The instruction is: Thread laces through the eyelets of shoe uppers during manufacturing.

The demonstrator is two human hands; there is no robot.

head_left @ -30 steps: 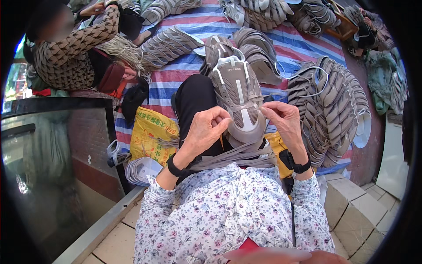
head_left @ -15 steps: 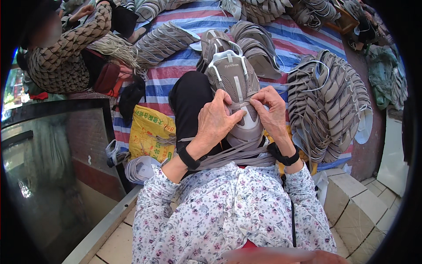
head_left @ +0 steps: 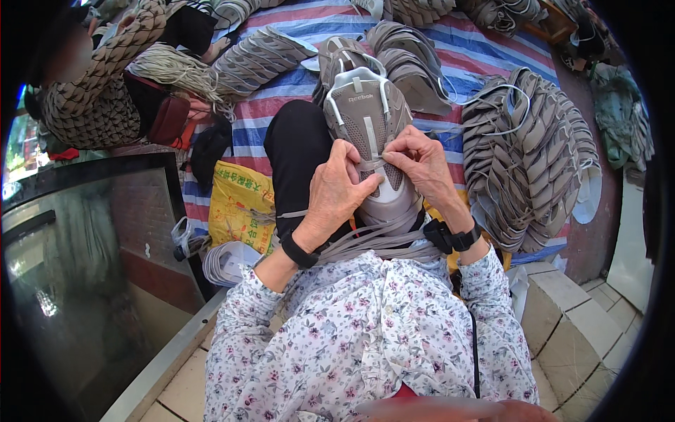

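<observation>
A grey-brown shoe upper with mesh panels and white trim lies over my lap, its toe toward me. My left hand grips the upper's left side, its thumb pressed by the white patch near the toe. From the right, my right hand pinches a flat grey shoelace that crosses the upper; its fingertips partly hide the lace. A bundle of loose grey laces stretches across my lap below the toe. Behind this upper, another upper rests in line with it.
Stacked grey uppers stand at my right, with more uppers farther off. A striped sheet covers the ground. A yellow bag and a glass panel are at my left. Another person sits at upper left.
The view has shifted slightly, and both hands sit a little differently in it. My right fingers have moved a little along the lace near the upper's middle. Both grips hold.
</observation>
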